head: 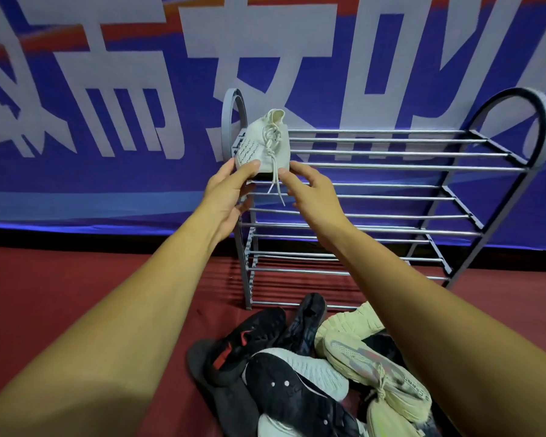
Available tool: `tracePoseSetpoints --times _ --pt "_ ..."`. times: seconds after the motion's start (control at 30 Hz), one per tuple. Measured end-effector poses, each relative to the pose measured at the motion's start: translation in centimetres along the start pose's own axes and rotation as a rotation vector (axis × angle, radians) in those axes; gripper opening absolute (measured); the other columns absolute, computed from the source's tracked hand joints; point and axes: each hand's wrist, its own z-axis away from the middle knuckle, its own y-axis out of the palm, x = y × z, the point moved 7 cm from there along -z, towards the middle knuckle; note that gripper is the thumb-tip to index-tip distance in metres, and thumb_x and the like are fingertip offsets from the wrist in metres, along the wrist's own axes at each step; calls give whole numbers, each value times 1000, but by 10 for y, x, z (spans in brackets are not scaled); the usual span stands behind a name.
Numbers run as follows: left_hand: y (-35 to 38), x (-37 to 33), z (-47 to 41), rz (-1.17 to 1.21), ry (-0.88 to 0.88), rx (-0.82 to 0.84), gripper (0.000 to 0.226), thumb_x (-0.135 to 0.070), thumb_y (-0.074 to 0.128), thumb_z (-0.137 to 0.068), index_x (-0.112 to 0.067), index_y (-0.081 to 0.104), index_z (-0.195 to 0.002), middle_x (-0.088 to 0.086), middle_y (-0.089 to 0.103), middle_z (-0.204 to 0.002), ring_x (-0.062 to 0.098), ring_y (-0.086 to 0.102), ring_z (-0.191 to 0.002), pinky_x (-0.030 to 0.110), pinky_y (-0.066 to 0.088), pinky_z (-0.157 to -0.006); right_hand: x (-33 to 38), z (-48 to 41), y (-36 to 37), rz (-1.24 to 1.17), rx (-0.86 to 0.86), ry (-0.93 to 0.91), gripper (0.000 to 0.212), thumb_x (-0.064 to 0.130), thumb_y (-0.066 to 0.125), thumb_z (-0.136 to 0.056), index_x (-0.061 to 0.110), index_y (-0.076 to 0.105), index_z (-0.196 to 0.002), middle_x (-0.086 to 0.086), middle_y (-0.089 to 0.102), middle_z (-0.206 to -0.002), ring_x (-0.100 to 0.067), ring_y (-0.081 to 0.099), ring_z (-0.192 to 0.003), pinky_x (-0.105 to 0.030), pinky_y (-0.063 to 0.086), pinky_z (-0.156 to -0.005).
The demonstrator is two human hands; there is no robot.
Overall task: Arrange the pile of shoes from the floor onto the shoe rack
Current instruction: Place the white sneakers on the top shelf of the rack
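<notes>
Red carpet floor (76, 279) with a big blue banner (108, 89) carrying huge white characters behind everything. One cream knit sneaker (262, 143) with loose white laces sits at the left end of the top tier of a grey metal-bar shoe rack (391, 190), which has four tiers of thin shiny rods and arched side frames. Both hands are on it: left hand (230, 190) pinching the toe end, right hand (312, 190) with fingertips at the other side. Down front there's a pile of shoes (312, 367), roughly seven, black ones and cream ones with ridged soles, all jumbled together.
</notes>
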Motion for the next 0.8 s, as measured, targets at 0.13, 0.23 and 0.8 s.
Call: tracePoseSetpoints --times 0.13,0.23,0.8 --pt "-5 -1 -7 -123 23 97 43 -37 72 -86 -27 65 -128 -12 72 -105 9 61 -97 27 42 -74 0 -12 9 -69 -24 -8 37 42 61 -95 27 67 -128 12 68 -123 -8 64 -108 -32 50 -93" --pt "-8 -4 -13 -201 78 58 48 -31 76 -85 -25 62 -131 -17 72 -110 3 61 -97 30 39 -77 0 -22 17 -87 -81 1 44 49 58 -89 27 67 -127 9 70 -119 -13 63 -106 -37 52 -96" --pt "6 -11 -20 -252 144 -154 26 -22 67 -93 -18 65 -119 -15 69 -105 -14 56 -63 10 43 -62 -22 -5 4 242 31 74 48 31 58 -99 14 54 -144 0 58 -143 -19 55 -130 -40 41 -112"
